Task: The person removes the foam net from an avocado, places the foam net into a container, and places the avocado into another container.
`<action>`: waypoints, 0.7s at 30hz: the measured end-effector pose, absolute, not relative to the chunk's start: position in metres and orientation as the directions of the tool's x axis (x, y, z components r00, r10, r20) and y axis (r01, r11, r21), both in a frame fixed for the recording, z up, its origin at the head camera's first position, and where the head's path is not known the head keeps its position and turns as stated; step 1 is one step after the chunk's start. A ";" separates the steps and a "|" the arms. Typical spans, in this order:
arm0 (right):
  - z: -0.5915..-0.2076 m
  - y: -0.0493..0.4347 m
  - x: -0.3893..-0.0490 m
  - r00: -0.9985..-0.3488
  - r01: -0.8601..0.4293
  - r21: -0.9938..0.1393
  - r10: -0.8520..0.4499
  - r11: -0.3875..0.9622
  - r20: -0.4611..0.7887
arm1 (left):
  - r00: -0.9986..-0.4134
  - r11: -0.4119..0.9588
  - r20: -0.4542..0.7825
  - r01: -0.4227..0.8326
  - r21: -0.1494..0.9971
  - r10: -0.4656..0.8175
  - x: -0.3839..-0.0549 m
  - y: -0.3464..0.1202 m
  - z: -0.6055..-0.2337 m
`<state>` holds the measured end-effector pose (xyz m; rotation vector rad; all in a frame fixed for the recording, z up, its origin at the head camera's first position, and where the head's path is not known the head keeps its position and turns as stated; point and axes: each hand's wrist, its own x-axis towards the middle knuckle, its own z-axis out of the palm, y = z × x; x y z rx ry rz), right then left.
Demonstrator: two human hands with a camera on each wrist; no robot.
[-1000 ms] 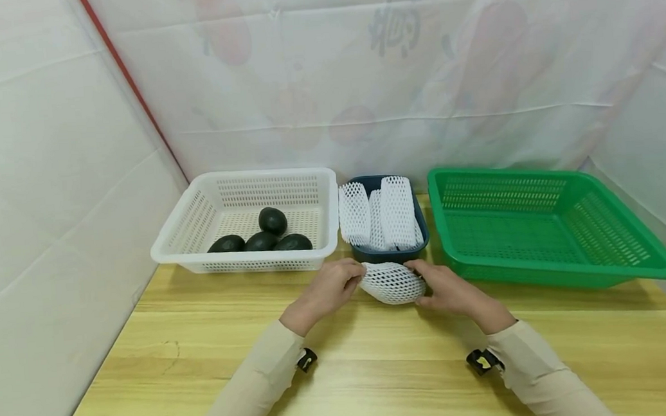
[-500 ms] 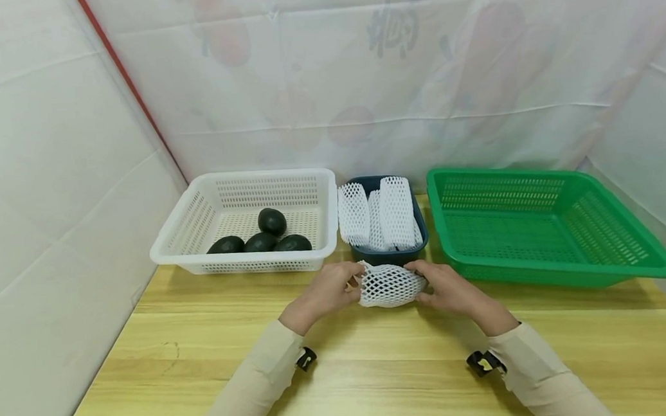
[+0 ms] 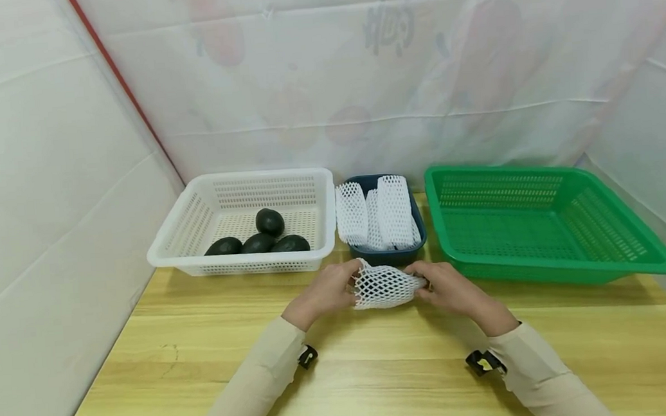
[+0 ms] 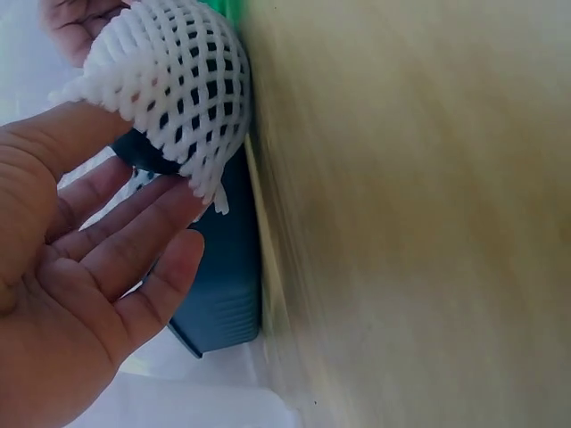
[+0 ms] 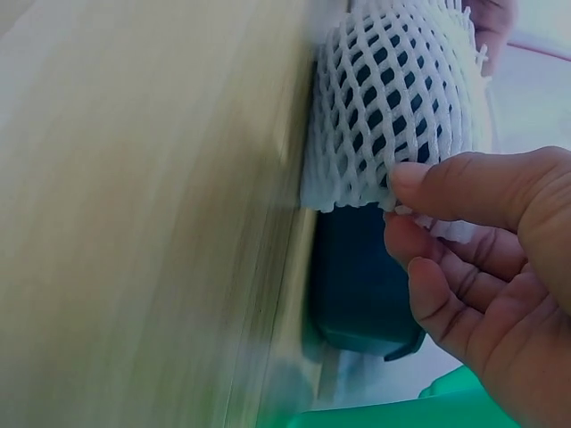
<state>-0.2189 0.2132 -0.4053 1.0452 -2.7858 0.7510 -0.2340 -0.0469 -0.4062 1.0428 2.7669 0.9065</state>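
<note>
A white foam net sleeve (image 3: 386, 287) lies low at the front of the dark blue bin, wrapped round a dark avocado. My left hand (image 3: 324, 293) grips the sleeve's left opening. In the left wrist view the thumb is at one side of the rim and fingertips at the other, with the bare end of the avocado (image 4: 150, 153) showing between. At the opposite end, my right hand (image 3: 448, 291) pinches the sleeve's edge; the right wrist view shows thumb (image 5: 455, 183) and forefinger closing on the mesh. Dark skin shows through the net's holes.
A white basket (image 3: 244, 260) at the back left holds several avocados (image 3: 270, 222). Between the baskets, the dark blue bin (image 3: 391, 255) contains several foam net sleeves (image 3: 395, 211). A green basket (image 3: 546, 270) stands at the right, all on a wooden table (image 3: 380, 385).
The left end of the net sleeve has been drawn slightly left and spread wider by my left hand. My right hand keeps its hold at the right end.
</note>
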 end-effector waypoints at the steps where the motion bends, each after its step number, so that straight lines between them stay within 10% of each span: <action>1: -0.405 0.213 -0.219 -0.766 -0.635 -0.419 -0.599 0.650 0.232 | -0.770 0.604 0.159 0.595 0.531 0.618 -0.235 -0.046 -0.407; 21: -0.407 0.212 -0.220 -0.763 -0.639 -0.405 -0.603 0.654 0.232 | -0.749 0.608 0.176 0.631 0.483 0.638 -0.238 -0.042 -0.410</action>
